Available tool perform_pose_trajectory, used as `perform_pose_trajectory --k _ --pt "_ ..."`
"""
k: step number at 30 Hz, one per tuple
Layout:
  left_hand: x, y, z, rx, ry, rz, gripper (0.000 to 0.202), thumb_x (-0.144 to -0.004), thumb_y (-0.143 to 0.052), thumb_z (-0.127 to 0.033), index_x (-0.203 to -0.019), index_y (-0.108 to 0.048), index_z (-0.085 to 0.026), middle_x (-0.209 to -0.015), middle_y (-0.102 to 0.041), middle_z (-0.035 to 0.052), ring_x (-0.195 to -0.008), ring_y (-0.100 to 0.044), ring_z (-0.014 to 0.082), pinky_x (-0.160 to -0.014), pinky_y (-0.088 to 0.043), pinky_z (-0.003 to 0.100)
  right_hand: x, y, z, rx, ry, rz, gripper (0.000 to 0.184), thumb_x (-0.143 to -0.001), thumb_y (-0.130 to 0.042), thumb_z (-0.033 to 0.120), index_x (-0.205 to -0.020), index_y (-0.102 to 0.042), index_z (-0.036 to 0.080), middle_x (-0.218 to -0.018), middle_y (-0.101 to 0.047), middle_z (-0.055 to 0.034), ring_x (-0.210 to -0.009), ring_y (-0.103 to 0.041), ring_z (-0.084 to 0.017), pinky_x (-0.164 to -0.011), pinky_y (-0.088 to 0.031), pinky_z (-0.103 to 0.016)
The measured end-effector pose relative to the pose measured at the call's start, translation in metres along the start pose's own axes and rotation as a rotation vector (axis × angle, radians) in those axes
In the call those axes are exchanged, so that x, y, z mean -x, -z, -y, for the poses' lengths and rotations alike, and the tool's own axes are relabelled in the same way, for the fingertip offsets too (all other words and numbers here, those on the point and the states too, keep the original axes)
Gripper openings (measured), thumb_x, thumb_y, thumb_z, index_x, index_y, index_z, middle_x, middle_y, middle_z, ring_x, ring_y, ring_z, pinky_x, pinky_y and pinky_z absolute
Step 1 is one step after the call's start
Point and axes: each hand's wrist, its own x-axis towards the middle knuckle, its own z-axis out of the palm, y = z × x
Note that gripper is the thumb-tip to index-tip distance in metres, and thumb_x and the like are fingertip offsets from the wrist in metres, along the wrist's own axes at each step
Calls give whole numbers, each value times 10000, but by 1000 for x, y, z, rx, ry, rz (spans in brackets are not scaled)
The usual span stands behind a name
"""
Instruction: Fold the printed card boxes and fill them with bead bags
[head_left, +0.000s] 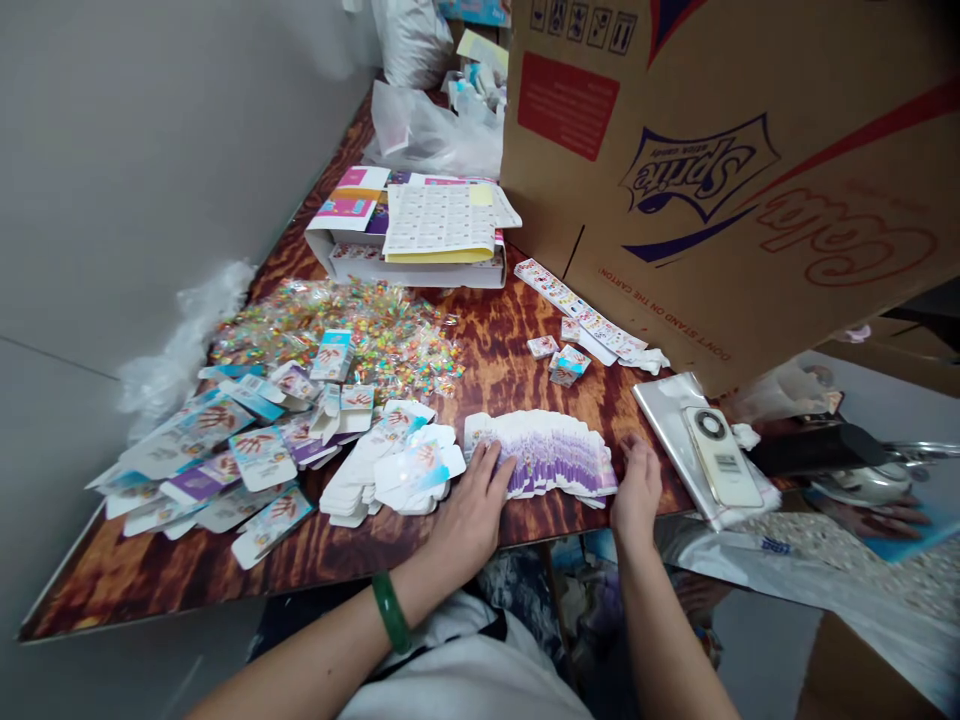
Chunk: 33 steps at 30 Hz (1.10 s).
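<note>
Head view: between our left hand (476, 498) and right hand (636, 490), both unclenched, flat boxes (551, 455) seem light, slippery; best grasped at ends.

Green bangle (391, 612), whitish top (457, 675)

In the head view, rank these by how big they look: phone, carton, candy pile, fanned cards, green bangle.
Largest to smallest, as they look in the head view:
1. carton
2. candy pile
3. fanned cards
4. phone
5. green bangle
</note>
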Motion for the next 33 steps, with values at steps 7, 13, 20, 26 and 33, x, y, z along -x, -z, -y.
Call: perform_pose_trajectory --k 7,13,20,26,33 --pt "1 10 -5 55 -5 -22 508 -855 -391 -117 -1352 -287 -145 -1448 -231 172 -1360 -161 272 -1067 -301 477 -17 -11 19 191 290 36 397 -828 -474 426 -1077 -561 128 -1079 -595 -118 -1027 -549 -217 -899 -413 -371" --pt "10 42 -18 25 -53 -73 421 -878 -399 -188 -1297 -377 -169 -1371 -378 133 -1297 -311 256 -1043 -345 452 -10 -23 64 411 747 307 205 -821 -505 292 -912 -633 161 -990 -611 -111 -982 -546 -229 -901 -408 -404" --pt "15 79 16 -149 177 -173 362 -869 -445 -276 -1215 -464 -172 -1299 -455 121 -1226 -376 272 -1013 -341 457 30 -85 88 581 839 680 237 -823 -506 287 -958 -659 167 -1092 -588 -135 -1060 -502 -260 -929 -383 -413" --pt "14 84 32 -283 338 -48 692 -759 -589 -459 -1321 -361 -125 -1381 -359 181 -1265 -309 348 -992 -316 472 47 -137 107 856 843 973 307 -816 -509 273 -1069 -638 154 -1185 -569 -125 -1098 -486 -271 -932 -356 -398" --pt "12 89 34 -257 374 -28 670 -789 -556 -407 -1336 -334 -88 -1171 -544 153 -1056 -475 291 -896 -378 396 58 -142 120 748 711 1005 318 -853 -477 297 -1058 -639 117 -1037 -659 -112 -970 -579 -207 -842 -402 -273"
